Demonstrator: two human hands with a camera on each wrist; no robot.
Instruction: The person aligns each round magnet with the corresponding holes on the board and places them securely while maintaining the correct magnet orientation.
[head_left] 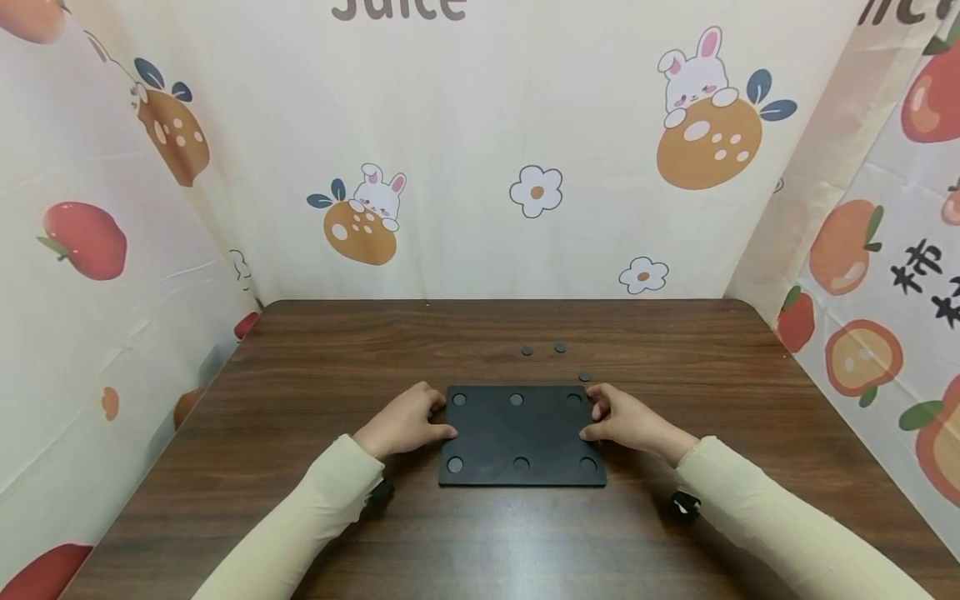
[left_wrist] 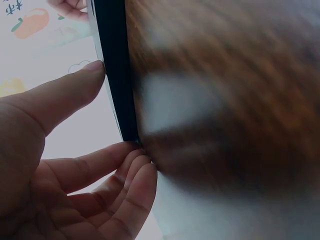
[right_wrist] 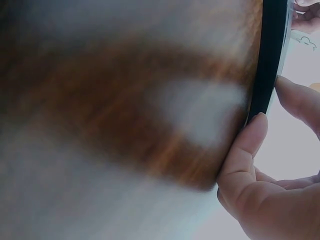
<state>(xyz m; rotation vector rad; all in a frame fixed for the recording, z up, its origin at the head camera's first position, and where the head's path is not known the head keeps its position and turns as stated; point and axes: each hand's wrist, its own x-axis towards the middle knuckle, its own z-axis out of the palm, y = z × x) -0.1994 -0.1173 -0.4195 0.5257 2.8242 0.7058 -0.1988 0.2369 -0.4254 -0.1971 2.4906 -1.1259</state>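
Note:
A flat black rectangular board (head_left: 517, 433) lies on the wooden table, with several round recesses along its near and far edges. Three of these circles look greyer; the others show a dark crescent. My left hand (head_left: 408, 422) holds the board's left side, thumb over its upper face. Close up in the left wrist view, the thumb (left_wrist: 80, 85) meets the face while the other fingers sit at the edge. On the opposite side my right hand (head_left: 626, 422) grips the board likewise, with an index finger (right_wrist: 252, 135) against its edge in the right wrist view.
Beyond the board lie three small dark discs (head_left: 559, 347), one of them close to its far right corner. The brown table (head_left: 337, 350) reaches back to a printed curtain (head_left: 465, 233). Black straps (head_left: 684, 506) show under both sleeves.

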